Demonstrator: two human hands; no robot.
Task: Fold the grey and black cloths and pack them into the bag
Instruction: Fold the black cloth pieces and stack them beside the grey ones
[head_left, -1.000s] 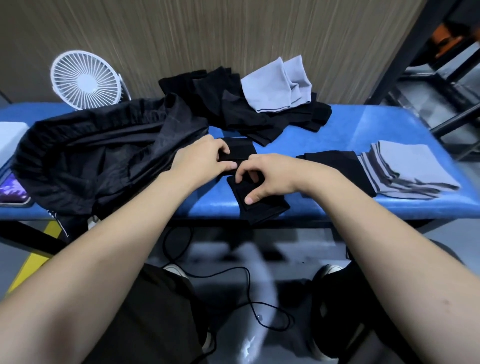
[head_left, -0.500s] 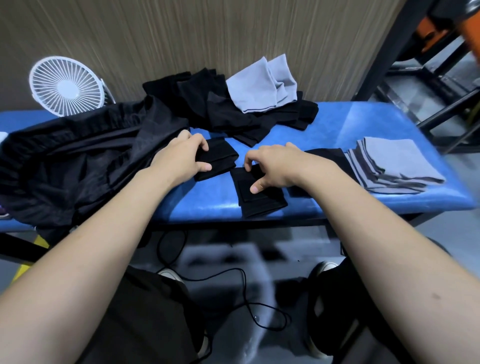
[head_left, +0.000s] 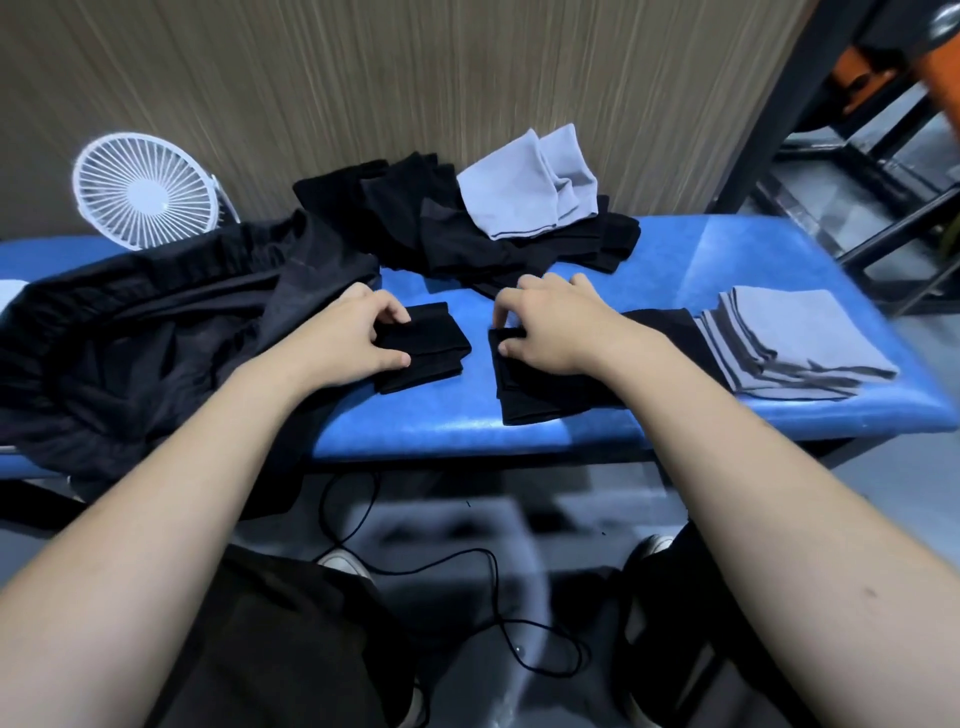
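Black cloths: our left hand (head_left: 353, 338) pinches one folded cloth (head_left: 431, 345) mid-bench; our right hand (head_left: 550, 327) grips another (head_left: 524, 395) near the front edge. Bag (head_left: 156, 332) lies left, its inside hidden; grey stack (head_left: 795, 338) sits right.

The blue worktop (head_left: 727, 260) carried a black bag (head_left: 130, 353), loose cloths (head_left: 467, 239), folded grey stack (head_left: 795, 338), fan (head_left: 145, 189).

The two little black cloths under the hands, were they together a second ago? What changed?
Yes. The hands were close together over touching cloths. Now the left hand has slid its folded black cloth leftward, and the right hand presses the other black cloth, leaving blue bench between them. The grey stack, black pile, fan and bag stayed put.
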